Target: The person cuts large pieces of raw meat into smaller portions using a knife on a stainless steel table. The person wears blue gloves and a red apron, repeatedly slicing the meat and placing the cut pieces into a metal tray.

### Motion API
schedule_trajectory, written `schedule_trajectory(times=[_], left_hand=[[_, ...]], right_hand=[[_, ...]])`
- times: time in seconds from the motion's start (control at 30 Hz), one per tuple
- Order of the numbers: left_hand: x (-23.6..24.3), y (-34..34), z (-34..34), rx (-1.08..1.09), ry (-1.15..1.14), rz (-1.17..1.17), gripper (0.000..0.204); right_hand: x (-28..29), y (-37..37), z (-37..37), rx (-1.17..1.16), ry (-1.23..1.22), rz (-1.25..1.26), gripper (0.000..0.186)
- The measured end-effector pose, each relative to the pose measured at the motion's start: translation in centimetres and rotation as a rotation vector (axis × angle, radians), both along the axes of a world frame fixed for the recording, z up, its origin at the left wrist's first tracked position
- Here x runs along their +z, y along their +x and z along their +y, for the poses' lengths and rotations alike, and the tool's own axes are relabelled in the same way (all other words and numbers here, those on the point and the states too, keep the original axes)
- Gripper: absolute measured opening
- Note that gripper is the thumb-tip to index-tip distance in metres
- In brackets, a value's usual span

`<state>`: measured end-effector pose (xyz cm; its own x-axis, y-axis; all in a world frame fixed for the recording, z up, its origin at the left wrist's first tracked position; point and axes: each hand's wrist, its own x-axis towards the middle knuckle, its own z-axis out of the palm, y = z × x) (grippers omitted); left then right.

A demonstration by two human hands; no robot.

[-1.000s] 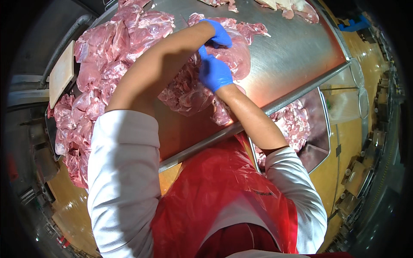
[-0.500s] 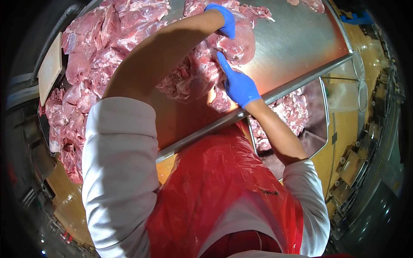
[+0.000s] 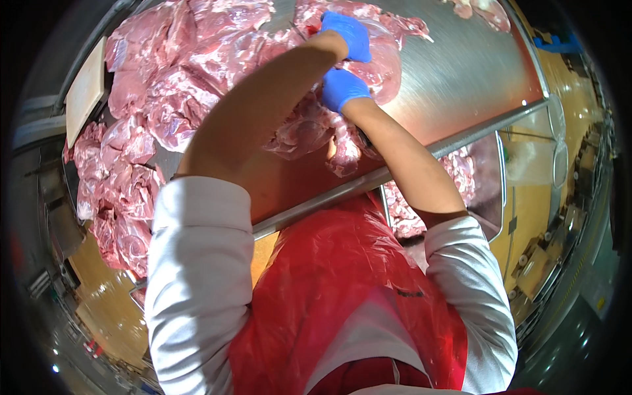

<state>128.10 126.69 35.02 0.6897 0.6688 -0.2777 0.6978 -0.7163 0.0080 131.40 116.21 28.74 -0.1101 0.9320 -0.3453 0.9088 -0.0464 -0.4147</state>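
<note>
On the metal table [image 3: 471,72] lies a large pink piece of raw meat [image 3: 387,66]. My left hand [image 3: 349,36], in a blue glove, grips its upper part with the fingers curled. Just below, my right hand [image 3: 343,89], also in a blue glove, is closed against the same piece; its fingertips and whatever they hold are hidden. A thin dark sliver [image 3: 298,31] shows left of my left hand, too small to name. Beneath my right wrist a knobbed meat end [image 3: 343,157] points toward the table's near edge.
A big heap of raw meat [image 3: 178,85] covers the table's left side, beside a white board [image 3: 85,92]. Smaller pieces [image 3: 486,12] lie at the far right. Below the near rail [image 3: 454,141], a metal bin [image 3: 490,197] holds meat scraps.
My right hand has moved up and left, from a pointing shape with its index finger stretched to a closed one under my left hand. The view has shifted slightly.
</note>
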Motion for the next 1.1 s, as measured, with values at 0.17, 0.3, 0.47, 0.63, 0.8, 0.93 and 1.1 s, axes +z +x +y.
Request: schedule_trajectory(times=[0.17, 0.3, 0.47, 0.63, 0.8, 0.93, 1.1], left_hand=[[-7.8, -8.1, -8.7, 0.316, 0.209, -0.798, 0.061], [-9.9, -12.8, -17.1, 0.419, 0.224, -0.567, 0.073], [-9.4, -13.7, -19.1, 0.326, 0.261, -0.379, 0.081], [-8.4, -10.4, -19.6, 0.269, 0.336, -0.185, 0.085], [-8.7, -10.2, -18.0, 0.292, 0.309, 0.081, 0.078], [-8.3, -7.9, -17.6, 0.248, 0.213, 0.142, 0.066], [-4.4, -9.1, -15.6, 0.234, -0.050, -0.003, 0.050]], right_hand=[[-1.0, -0.2, 0.4, -0.027, 0.159, 0.040, 0.071], [1.3, 0.7, -0.9, -0.023, 0.043, -0.035, 0.085], [-0.3, 2.5, -6.8, 0.035, -0.057, 0.019, 0.077], [-2.0, 1.2, 0.0, 0.014, 0.061, -0.056, 0.093], [-4.8, 5.7, -12.9, 0.069, 0.150, 0.133, 0.097], [-6.9, 6.3, -12.7, 0.038, 0.233, 0.065, 0.088], [-8.7, 7.8, -17.6, -0.016, 0.177, 0.309, 0.085]])
